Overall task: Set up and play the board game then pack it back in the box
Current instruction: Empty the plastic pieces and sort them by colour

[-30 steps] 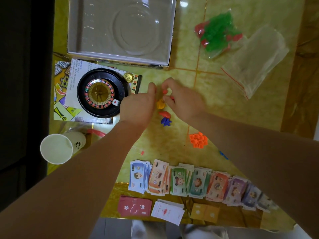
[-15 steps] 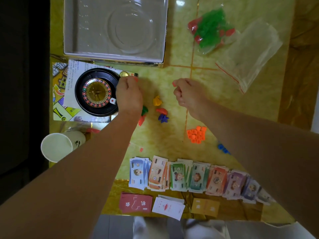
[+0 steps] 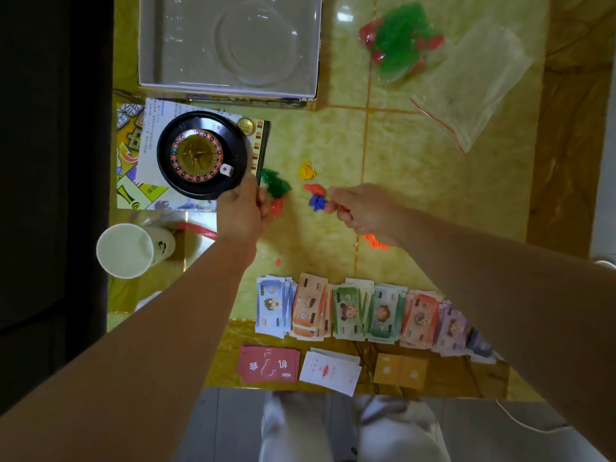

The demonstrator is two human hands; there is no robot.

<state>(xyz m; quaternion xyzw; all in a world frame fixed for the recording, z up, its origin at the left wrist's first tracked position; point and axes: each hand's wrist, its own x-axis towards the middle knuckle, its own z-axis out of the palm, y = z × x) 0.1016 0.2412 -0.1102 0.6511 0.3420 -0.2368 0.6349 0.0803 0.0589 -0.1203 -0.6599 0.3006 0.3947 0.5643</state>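
1. Board game's folded board [image 3: 128, 195] is lying at the left of the table [image 3: 416, 195] under the roulette wheel [image 3: 200, 155]; the left hand [image 3: 240, 208] is pinching its near corner.
2. The right hand [image 3: 360, 208] is curling beside the blue token [image 3: 316, 203]; whether it is holding anything cannot be told.
3. Risk: lifting the board is likely sending the wheel sliding onto the tokens.
4. The glossy yellow tabletop is reflecting light; the room at left is lying dark.

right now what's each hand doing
left hand: grips the near corner of the folded board.
right hand: curled, seemingly pinching a small red piece.
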